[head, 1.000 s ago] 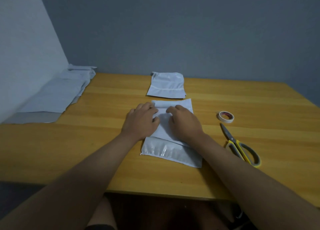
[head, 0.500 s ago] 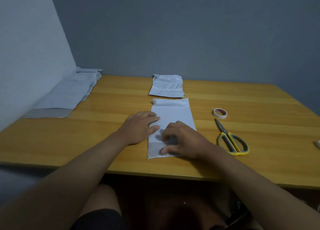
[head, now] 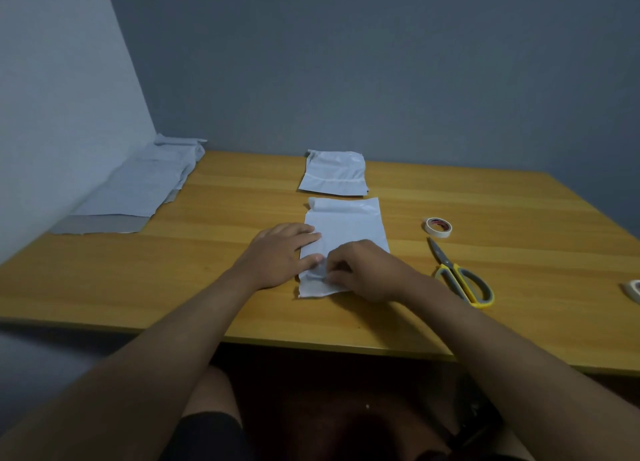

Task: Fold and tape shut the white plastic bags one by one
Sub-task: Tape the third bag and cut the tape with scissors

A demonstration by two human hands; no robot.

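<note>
A flat white plastic bag (head: 346, 232) is laid on the wooden surface (head: 207, 280). Its left edge is pressed by the left hand (head: 280, 256), fingers straight; its near end is pinched by the right hand (head: 363, 270), fingers curled.

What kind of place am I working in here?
Probably a plain room set up as a small packing station, not a factory line: a bare wooden table against grey walls, a stack of white plastic bags at its left edge, plus a tape roll and scissors.
</note>
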